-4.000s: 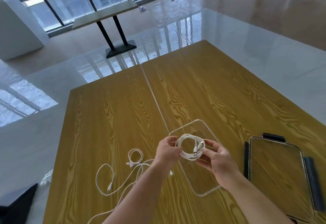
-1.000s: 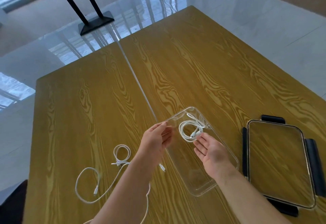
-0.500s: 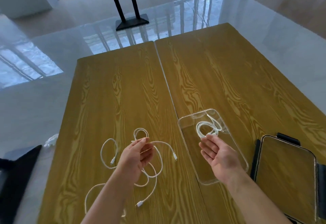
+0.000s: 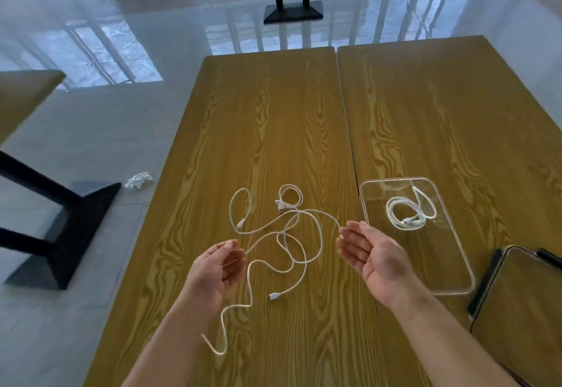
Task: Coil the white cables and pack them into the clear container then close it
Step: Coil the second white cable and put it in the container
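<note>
the clear container [image 4: 453, 252] was positioned on the wooden table [image 4: 273, 118], right of centre, with its long axis running near to far and its near end angled slightly right. one coiled white cable [image 4: 407, 213] was located in its far half. the loose white cables [image 4: 282, 234] were spread uncoiled on the table left of the container, one plug end pointing near-left. the left hand [image 4: 217, 269] was held palm-up with relaxed fingers, gripping nothing. the right hand [image 4: 372, 254] was held open, palm-up, its fingertips just beside a cable end; contact could not be determined. the lid [image 4: 523, 310] was placed near-right of the container.
</note>
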`<state>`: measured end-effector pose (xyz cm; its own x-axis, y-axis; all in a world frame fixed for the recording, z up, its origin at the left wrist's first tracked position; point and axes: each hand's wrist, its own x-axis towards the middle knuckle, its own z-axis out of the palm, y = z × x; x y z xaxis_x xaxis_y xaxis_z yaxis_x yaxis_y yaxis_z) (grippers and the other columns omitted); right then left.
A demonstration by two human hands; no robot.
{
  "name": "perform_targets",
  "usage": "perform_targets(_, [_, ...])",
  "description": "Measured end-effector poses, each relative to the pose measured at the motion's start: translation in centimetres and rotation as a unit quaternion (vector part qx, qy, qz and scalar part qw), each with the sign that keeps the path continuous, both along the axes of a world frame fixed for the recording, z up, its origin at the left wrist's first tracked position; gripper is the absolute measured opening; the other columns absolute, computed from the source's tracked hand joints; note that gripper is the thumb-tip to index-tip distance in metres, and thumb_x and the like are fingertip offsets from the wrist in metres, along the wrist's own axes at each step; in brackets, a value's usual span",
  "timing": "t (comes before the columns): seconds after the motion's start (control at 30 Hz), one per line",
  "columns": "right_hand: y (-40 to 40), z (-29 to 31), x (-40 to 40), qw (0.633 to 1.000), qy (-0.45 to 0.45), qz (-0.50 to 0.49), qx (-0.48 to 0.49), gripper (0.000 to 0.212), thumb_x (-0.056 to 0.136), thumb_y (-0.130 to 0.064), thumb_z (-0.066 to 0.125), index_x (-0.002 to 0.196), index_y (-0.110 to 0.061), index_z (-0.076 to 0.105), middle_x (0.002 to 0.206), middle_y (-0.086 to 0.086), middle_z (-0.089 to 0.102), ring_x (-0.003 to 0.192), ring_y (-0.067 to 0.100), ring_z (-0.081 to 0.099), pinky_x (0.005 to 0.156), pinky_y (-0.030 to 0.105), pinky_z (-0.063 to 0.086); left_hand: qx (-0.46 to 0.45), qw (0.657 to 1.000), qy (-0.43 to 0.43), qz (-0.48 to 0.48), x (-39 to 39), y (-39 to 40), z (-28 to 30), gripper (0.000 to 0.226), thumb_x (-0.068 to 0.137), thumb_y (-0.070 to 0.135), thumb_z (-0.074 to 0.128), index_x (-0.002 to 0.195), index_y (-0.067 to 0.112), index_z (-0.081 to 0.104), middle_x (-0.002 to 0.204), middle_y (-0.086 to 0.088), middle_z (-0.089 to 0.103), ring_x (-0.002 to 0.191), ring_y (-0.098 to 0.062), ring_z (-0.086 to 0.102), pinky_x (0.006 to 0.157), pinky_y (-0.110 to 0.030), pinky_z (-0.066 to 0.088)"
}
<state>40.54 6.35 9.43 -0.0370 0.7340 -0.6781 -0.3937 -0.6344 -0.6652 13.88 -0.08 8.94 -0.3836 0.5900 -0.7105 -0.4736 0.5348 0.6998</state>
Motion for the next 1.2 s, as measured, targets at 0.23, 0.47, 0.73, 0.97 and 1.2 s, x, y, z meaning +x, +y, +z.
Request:
perform_targets(0.23, [-1.6,-1.2,-5.1,0.998,-0.024,0.063,-0.006,0.027,0.103,-0.018,0.048,0.115,-0.002,0.066,0.111,0.019,0.074,0.100,0.032,0.070,0.086,0.042,0.056,-0.023,1.000,0.020,0.000,-5.7,-3.8,-1.4,0.014,0.100,0.014,0.055,0.101,0.006,0.067,0.090,-0.014,0.069,0.081,-0.025,0.065,0.070,-0.035,0.053])
perform_targets(0.47, [-3.4,-2.3,-8.4,0.992,-0.076,0.097,-0.018,0.025,0.104,-0.016,0.048,0.112,-0.001,0.066,0.113,0.024,0.071,0.093,0.032,0.069,0.089,0.045,0.057,-0.039,0.997,0.043,-0.042,-9.8,-5.3,-3.5,0.015,0.100,0.014,0.055,0.103,0.006,0.067,0.090,-0.012,0.069,0.077,-0.022,0.064,0.071,-0.034,0.054])
perform_targets(0.73, [-5.1,-4.1,-12.0,0.981,-0.138,0.135,-0.030,0.023,0.102,-0.016,0.051,0.110,-0.003,0.067,0.111,0.023,0.071,0.094,0.031,0.068,0.087,0.043,0.058,-0.059,0.990,0.083,-0.094,-15.4,-6.7,-6.2,0.015,0.099,0.015,0.058,0.106,0.007,0.068,0.094,-0.013,0.071,0.081,-0.021,0.065,0.073,-0.034,0.056])
perform_targets(0.97, [-5.5,-6.5,-13.1,0.949,-0.247,0.193,-0.032,0.016,0.099,-0.017,0.058,0.109,-0.011,0.069,0.104,0.016,0.072,0.090,0.025,0.068,0.087,0.042,0.060,-0.065,0.978,0.131,-0.150,-16.6,-6.0,-7.8,0.013,0.099,0.018,0.058,0.103,0.013,0.070,0.092,-0.008,0.073,0.084,-0.020,0.066,0.076,-0.033,0.055])
perform_targets(1.2, [-6.2,-8.8,-12.1,0.853,-0.431,0.293,-0.024,0.014,0.096,-0.020,0.061,0.109,-0.023,0.067,0.097,0.000,0.070,0.090,0.023,0.069,0.084,0.042,0.061,-0.009,0.942,0.181,-0.283,-13.4,-5.1,-8.1,0.010,0.094,0.017,0.062,0.090,0.016,0.071,0.078,-0.002,0.070,0.071,-0.013,0.062,0.067,-0.023,0.053])
